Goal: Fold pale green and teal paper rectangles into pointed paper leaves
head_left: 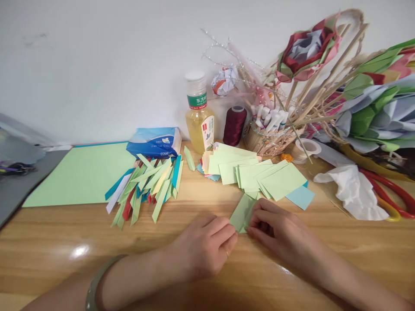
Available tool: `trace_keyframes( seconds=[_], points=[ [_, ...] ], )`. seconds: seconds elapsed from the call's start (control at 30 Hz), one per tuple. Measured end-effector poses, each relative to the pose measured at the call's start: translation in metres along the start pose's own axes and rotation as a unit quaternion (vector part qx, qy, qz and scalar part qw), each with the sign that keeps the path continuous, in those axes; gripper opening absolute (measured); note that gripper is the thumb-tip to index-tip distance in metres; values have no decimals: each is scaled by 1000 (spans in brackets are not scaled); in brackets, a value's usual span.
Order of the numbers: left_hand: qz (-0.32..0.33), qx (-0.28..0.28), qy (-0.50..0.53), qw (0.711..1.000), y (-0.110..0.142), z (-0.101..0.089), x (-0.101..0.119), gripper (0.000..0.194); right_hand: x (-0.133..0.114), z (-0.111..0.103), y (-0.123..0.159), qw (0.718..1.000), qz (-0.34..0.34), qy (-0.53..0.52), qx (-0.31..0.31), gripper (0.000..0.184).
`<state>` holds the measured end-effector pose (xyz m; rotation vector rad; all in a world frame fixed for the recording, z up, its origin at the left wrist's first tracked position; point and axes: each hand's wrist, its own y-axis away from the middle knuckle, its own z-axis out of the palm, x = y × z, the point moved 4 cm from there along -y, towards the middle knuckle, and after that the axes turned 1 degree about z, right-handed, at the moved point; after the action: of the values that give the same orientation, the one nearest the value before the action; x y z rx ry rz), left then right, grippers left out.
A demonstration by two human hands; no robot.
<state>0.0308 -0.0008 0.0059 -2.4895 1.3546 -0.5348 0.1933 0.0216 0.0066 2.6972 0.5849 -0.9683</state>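
Observation:
A small green sheet of paper (240, 214) lies on the table between my two hands, with a fold along its right part. My left hand (210, 244) is closed, its fingertips gripping the paper's lower left corner. On the right side, my right hand (275, 224) pinches the paper's edge between thumb and curled fingers. Just beyond my hands spreads a stack of cut green paper rectangles (275, 177), with a light blue piece (301, 197) under it. To the left is a heap of folded paper strips (145, 185), mostly green with some blue, red and white.
A large green sheet (81, 177) lies at the left beside a blue tissue pack (154, 141). Along the wall stand a bottle of yellow liquid (198, 123), a dark red thread spool (235, 125) and a basket (270, 140) of sticks and paper flowers. Red-handled scissors (394, 190) and crumpled white tissue (353, 190) are at right.

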Motion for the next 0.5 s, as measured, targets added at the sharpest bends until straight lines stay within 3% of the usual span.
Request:
trace_keyframes(
  seconds=[0.3,0.5],
  points=[
    [24,12,-18,999,-2,0,-1,17,-2,-1,-2,1000,-1,22,-4,18],
    [-25,12,-3,1000,-4,2,-3,15,-2,0,-3,999,4,33,-11,18]
  ],
)
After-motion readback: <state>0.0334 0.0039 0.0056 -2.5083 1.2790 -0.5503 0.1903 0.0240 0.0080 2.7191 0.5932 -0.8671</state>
